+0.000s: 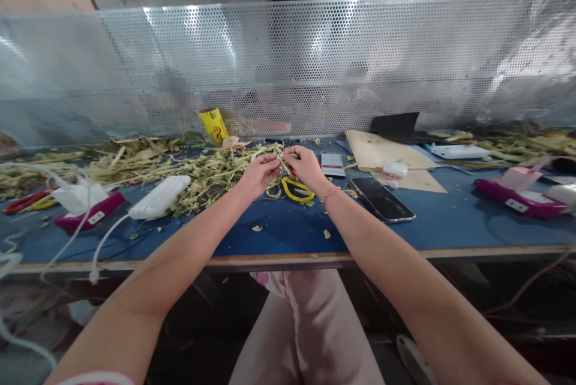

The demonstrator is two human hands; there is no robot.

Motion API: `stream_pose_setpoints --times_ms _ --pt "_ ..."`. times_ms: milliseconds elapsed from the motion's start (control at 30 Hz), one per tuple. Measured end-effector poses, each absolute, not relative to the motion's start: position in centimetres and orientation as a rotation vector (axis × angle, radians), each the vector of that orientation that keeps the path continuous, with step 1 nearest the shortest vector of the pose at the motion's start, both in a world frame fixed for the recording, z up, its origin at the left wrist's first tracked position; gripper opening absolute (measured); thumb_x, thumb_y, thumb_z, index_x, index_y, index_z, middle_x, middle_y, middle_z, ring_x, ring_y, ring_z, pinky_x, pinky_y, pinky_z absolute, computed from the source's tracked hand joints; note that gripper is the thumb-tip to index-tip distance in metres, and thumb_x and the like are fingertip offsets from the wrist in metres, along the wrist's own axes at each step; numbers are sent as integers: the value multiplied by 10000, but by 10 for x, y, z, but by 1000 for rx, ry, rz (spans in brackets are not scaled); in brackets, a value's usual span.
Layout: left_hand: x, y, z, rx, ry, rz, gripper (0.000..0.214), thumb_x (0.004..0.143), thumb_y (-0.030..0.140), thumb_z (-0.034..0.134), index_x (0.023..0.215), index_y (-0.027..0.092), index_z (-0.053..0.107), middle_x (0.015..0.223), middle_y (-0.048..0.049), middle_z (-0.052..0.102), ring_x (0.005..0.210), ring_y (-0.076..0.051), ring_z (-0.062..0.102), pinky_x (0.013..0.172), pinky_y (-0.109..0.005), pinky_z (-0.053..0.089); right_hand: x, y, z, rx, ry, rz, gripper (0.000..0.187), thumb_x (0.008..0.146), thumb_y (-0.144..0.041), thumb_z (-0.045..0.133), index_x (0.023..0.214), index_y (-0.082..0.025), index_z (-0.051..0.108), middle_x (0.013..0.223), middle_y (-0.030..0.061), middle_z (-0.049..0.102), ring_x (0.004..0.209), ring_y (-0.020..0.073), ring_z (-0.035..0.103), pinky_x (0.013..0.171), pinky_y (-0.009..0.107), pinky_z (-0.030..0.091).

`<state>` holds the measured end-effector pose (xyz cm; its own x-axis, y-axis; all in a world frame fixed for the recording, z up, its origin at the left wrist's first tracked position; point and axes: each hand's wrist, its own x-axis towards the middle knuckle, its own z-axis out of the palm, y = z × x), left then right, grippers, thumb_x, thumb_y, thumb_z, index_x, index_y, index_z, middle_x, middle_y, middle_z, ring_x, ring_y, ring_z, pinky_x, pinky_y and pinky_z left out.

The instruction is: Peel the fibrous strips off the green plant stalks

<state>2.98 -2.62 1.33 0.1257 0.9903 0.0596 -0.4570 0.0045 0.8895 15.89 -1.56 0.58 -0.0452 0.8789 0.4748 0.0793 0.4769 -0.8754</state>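
Observation:
My left hand [260, 174] and my right hand [304, 166] meet over the blue table [288, 229], fingers pinched on a pale green plant strip [279, 159] stretched between them. The right hand also seems to hold a small red-handled tool, partly hidden. Yellow-handled scissors [297, 190] lie on the table just below my hands. A heap of dried stalks and leaf strips [198, 172] spreads to the left of my left hand.
A black phone [382, 199], a white earbud case [395, 169] on brown cardboard and a card [332, 164] lie to the right. A white power bank [159, 197] with cable and magenta boxes [90, 212] [522, 196] flank me. A perforated metal screen [288, 61] backs the table.

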Motion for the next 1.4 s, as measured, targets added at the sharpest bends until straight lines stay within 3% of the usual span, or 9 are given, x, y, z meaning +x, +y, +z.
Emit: stream_pose_setpoints --times_ms 300,433,833,1167,1400 --pt "31 -28 17 910 765 1335 158 681 -9 532 688 114 630 566 3 600 524 -59 548 633 -205 469 159 -12 3 -780 -1350 969 181 656 -331 611 701 -158 583 505 -52 482 455 51 415 477 203 348" --pt "30 -24 14 955 734 1354 152 671 -9 564 697 118 642 594 -4 621 539 -62 557 624 -204 467 158 -12 4 -773 -1331 994 152 643 -293 606 707 -158 575 525 -50 498 470 54 438 486 205 360" --pt "29 -20 7 1029 649 1344 148 619 -15 652 678 120 644 617 5 624 578 -53 557 667 -208 448 160 -18 8 -949 -1510 675 89 663 -228 565 717 -158 577 553 -37 539 507 77 468 516 214 380" --pt "33 -26 13 973 698 1408 201 565 -33 667 656 124 580 567 29 592 553 -57 561 628 -197 450 157 -13 3 -803 -1295 1013 181 651 -291 606 774 -159 588 604 -19 569 571 82 532 495 193 396" --pt "33 -30 16 965 730 1417 105 640 73 649 593 123 569 561 17 580 523 -54 530 591 -201 442 156 -14 4 -750 -1189 1134 213 599 -302 664 728 -163 567 592 -33 551 541 66 507 449 176 352"
